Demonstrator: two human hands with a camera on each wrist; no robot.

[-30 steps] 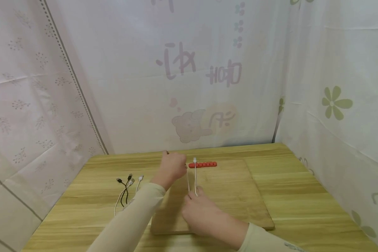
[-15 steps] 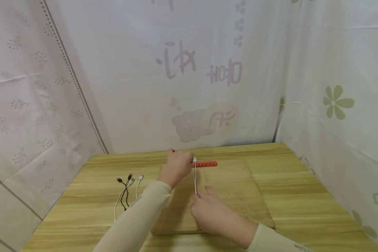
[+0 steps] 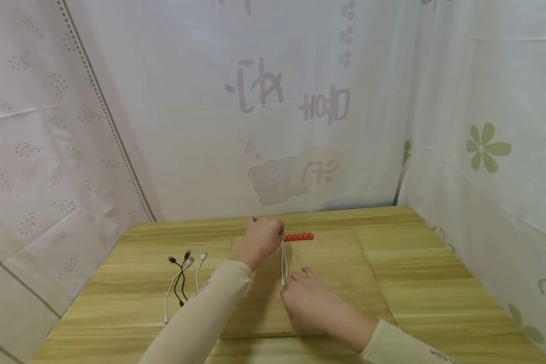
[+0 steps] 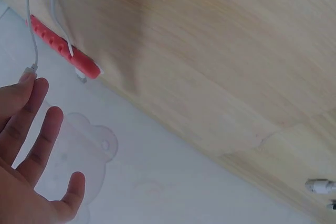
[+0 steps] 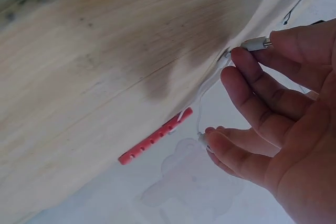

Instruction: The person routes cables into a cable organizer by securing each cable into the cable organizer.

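Observation:
A red cable clip strip [image 3: 299, 236] lies at the far edge of a wooden board [image 3: 336, 298]. One white cable [image 4: 62, 22] sits in a slot near the strip's end, its plug [image 4: 80, 75] sticking out beyond. My left hand [image 3: 264, 237] pinches the plug of another white cable [image 4: 32, 45] between thumb and index finger, held off the strip; the other fingers are spread. Lower on the board, my right hand [image 3: 311, 303] pinches a white plug with a metal tip [image 5: 256, 44] between thumb and fingers. Both white cables run between the hands in the head view.
Left of the board, black cables [image 3: 182, 283] and white cables [image 3: 197, 270] lie loose on the wood-grain table [image 3: 118, 303]. A patterned white curtain [image 3: 200, 126] hangs behind the table and along both sides.
My left hand has moved right with its plug, now covering the left end of the red strip. My right hand has shifted right and slightly lower, and a white plug shows at its fingertips.

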